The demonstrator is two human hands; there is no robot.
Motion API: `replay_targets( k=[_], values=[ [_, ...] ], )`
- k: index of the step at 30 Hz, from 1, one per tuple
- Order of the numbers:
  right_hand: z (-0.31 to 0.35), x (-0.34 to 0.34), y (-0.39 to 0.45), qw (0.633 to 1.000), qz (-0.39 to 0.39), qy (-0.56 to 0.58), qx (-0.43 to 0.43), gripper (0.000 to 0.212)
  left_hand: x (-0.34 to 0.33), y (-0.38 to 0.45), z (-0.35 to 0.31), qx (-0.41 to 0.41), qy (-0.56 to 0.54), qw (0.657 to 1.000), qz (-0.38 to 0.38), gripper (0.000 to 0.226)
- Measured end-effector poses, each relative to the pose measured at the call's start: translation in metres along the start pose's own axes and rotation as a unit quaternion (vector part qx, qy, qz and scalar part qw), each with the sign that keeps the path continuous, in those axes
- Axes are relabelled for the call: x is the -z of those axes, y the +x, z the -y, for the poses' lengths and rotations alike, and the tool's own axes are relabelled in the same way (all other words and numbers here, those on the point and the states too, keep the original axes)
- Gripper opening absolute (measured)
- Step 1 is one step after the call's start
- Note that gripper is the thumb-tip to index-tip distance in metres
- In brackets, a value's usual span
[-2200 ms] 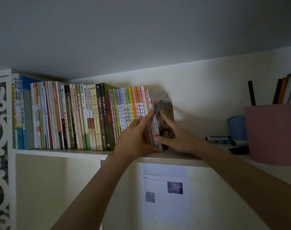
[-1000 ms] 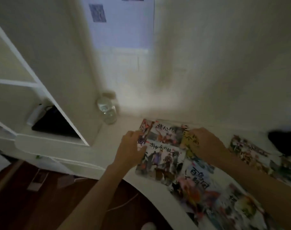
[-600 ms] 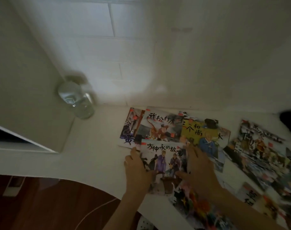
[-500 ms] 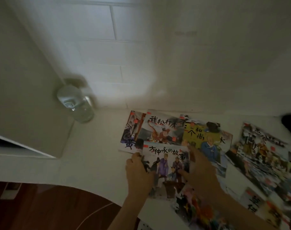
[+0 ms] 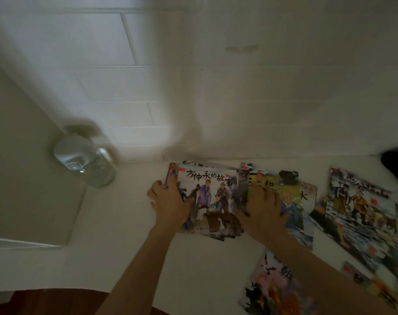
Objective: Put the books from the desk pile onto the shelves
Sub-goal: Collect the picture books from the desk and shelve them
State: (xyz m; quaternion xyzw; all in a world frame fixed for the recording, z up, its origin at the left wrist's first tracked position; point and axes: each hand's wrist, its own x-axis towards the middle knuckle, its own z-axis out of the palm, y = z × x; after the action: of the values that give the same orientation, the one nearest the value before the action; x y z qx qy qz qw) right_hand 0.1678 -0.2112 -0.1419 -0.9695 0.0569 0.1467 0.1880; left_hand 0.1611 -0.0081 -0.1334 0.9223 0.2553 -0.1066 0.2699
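Observation:
Thin picture books lie spread over the white desk. A small stack topped by a book with figures in purple and grey sits near the wall. My left hand grips the stack's left edge, thumb on the cover. My right hand presses against the stack's right edge, fingers resting on a yellow-covered book beside it. More books lie to the right and in front. The shelves are out of view.
A clear water bottle stands in the desk's back left corner by a white cabinet side. A dark object sits at the far right edge. The desk's curved front edge runs over a brown floor.
My view dropped from the shelf row to the desk. Both hands left the shelved books, slid the top picture book back onto others near the wall and now hold them as a stack.

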Motion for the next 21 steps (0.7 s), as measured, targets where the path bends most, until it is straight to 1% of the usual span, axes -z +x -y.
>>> replay_targets(
  k=[1,2,3,5,6,8,12,14,16,18,21],
  values=[
    [-0.007,-0.002,0.000,0.998,0.001,-0.047,-0.033,0.091,-0.003,-0.001,-0.002,0.003,0.009,1.000,-0.007,0.083],
    [-0.016,0.002,0.002,0.996,-0.015,-0.065,-0.064,0.095,-0.006,-0.003,-0.003,0.010,0.013,1.000,-0.016,0.080],
    [-0.028,0.008,0.003,0.993,-0.039,-0.056,-0.099,0.097,-0.008,-0.004,-0.006,0.021,0.015,0.999,-0.021,0.076],
    [-0.058,0.021,0.009,0.984,-0.064,0.001,-0.167,0.102,-0.013,-0.005,-0.008,0.048,-0.005,0.999,-0.012,0.069],
    [-0.070,0.027,0.010,0.981,-0.068,0.019,-0.180,0.106,-0.015,-0.004,-0.009,0.058,-0.027,0.998,-0.008,0.069],
    [-0.086,0.030,0.008,0.985,-0.069,0.006,-0.155,0.107,-0.014,-0.001,-0.011,0.067,-0.082,0.994,0.005,0.074],
    [-0.087,0.028,0.005,0.992,-0.077,-0.010,-0.101,0.094,0.000,-0.003,-0.016,0.104,-0.195,0.973,0.060,0.070],
    [-0.083,0.030,0.006,0.993,-0.064,-0.020,-0.094,0.091,0.008,-0.008,-0.016,0.083,-0.220,0.970,0.060,0.069],
    [-0.078,0.033,0.004,0.995,-0.047,-0.035,-0.086,0.091,0.023,-0.013,-0.011,0.072,-0.269,0.959,0.059,0.067],
    [-0.072,0.032,0.001,0.997,-0.037,-0.032,-0.066,0.089,0.047,-0.018,-0.007,0.092,-0.328,0.937,0.071,0.059],
    [-0.068,0.025,0.001,0.999,-0.029,-0.005,-0.015,0.082,0.078,-0.026,-0.002,0.074,-0.392,0.911,0.100,0.034]
  ],
)
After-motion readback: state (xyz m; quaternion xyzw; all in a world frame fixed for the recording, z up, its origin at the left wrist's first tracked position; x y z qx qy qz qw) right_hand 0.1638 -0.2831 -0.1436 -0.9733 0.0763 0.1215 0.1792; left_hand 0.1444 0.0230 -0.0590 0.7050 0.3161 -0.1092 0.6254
